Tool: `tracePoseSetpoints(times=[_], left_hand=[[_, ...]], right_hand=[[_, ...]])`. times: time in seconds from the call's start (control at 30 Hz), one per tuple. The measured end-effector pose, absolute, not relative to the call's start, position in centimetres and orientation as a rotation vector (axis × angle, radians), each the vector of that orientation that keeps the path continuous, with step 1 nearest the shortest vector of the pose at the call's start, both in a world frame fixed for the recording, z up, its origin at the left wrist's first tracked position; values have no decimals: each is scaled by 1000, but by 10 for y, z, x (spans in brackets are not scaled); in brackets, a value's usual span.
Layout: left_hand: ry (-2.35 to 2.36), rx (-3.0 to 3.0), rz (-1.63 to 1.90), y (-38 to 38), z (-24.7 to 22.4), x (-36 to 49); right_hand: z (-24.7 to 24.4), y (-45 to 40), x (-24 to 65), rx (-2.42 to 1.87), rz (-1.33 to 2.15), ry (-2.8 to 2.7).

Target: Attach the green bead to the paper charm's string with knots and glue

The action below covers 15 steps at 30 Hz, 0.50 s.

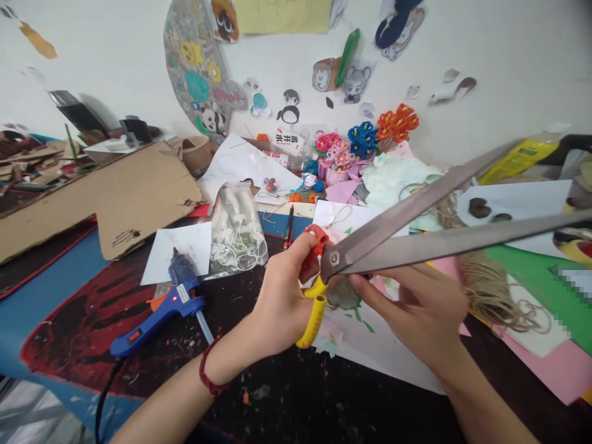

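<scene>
Gripping one pair of long-bladed shears by its red and yellow handles, your left hand is clasping them with closed fingers, the blades standing open toward the right. Your right hand is curling beside the pivot screw, near a green-edged paper cut-out; its hold cannot be told. Keeping the cut-out near the pivot likely gives steadiest control. Left of the hands are lying one hot-glue gun and one bag of white cord; right, one hank of jute twine; beyond, four flower bunches.
</scene>
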<state>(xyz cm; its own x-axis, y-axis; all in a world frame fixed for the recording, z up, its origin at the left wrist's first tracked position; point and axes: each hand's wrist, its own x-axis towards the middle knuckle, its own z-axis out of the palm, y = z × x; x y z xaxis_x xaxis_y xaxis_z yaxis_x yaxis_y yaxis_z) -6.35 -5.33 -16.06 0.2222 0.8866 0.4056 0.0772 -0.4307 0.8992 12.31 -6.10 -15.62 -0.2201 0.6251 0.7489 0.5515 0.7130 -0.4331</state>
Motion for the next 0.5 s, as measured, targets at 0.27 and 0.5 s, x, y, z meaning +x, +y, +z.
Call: tracePoseSetpoints(times=[0.27, 0.5], left_hand=[[828, 1635, 1368, -54, -163, -60], [978, 1676, 1335, -52, -163, -62]], right_hand=[[-152, -59, 122, -884, 201, -1893], [-154, -57, 125, -879, 357, -1865]])
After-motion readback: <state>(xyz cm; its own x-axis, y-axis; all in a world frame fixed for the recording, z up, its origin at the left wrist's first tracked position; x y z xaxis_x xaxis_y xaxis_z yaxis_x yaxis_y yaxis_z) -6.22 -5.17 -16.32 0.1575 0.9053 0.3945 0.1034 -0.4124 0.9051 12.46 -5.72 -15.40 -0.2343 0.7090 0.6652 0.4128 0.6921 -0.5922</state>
